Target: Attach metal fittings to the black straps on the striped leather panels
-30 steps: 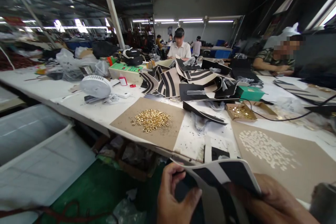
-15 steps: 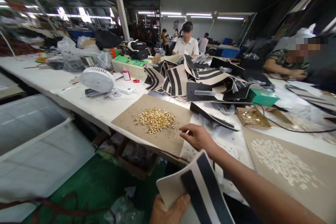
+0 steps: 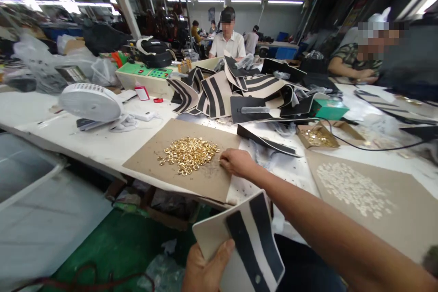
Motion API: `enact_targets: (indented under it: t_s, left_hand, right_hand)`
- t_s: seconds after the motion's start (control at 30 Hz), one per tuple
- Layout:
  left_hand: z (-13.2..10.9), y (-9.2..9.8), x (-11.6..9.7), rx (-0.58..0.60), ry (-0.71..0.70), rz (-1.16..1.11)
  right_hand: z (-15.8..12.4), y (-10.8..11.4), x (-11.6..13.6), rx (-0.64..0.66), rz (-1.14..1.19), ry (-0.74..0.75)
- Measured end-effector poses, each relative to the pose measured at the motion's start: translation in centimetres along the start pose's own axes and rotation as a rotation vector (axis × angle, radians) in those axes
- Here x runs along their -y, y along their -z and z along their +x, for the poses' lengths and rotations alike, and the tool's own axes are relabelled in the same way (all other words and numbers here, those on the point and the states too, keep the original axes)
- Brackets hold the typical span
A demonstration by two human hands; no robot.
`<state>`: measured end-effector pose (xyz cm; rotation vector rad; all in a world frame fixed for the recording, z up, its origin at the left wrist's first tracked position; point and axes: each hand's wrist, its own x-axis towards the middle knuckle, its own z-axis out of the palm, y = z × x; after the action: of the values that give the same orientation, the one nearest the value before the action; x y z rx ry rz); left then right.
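My left hand (image 3: 208,268) grips a cream panel with black stripes (image 3: 251,239) by its left edge, thumb on top. The panel is tilted below the table's front edge, and a small round spot shows near its lower end. At the right side of a pile of small gold metal rings (image 3: 190,153), my right hand (image 3: 237,163) rests low over a brown cardboard sheet (image 3: 150,153). Its fingers are pinched together; whatever they hold, if anything, is too small to make out.
Behind the sheet lies a heap of striped panels (image 3: 219,93). A white fan (image 3: 89,102) stands left, a cardboard box of gold parts (image 3: 316,138) right. Small white pieces (image 3: 352,187) cover another cardboard sheet. Two co-workers sit across the table.
My right hand's fingers have closed from a loose spread into a pinch beside the ring pile. The view has turned to the right. My left hand still holds the panel, now showing more of it.
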<state>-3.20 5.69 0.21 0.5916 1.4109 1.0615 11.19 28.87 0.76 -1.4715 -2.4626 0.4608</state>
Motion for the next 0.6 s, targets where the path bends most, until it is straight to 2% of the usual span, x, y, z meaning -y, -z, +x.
enact_targets:
  t_s: [0.07, 0.2, 0.27, 0.33, 0.43, 0.6]
  left_hand:
    - [0.3, -0.2, -0.5, 0.025, 0.026, -0.073]
    - [0.6, -0.8, -0.4, 0.054, 0.101, -0.216]
    - [0.5, -1.4, -0.2, 0.059, 0.135, -0.237]
    - [0.2, -2.2, -0.1, 0.063, 0.144, -0.24]
    - [-0.5, -3.3, -0.3, 0.065, 0.134, -0.247]
    - [-2.1, -4.2, -0.8, 0.02, 0.09, -0.235]
  right_hand:
    - [-3.3, 1.3, -2.2, -0.053, 0.045, -0.04]
    - [-12.9, 3.5, -7.0, -0.259, 0.252, -0.175]
    - [-17.2, 3.7, -8.5, -0.303, 0.307, -0.243]
    - [-20.1, 3.3, -9.1, -0.311, 0.311, -0.242]
    - [-21.6, 2.2, -9.0, -0.327, 0.231, -0.143]
    - [-21.6, 1.5, -9.0, -0.304, 0.143, -0.004]
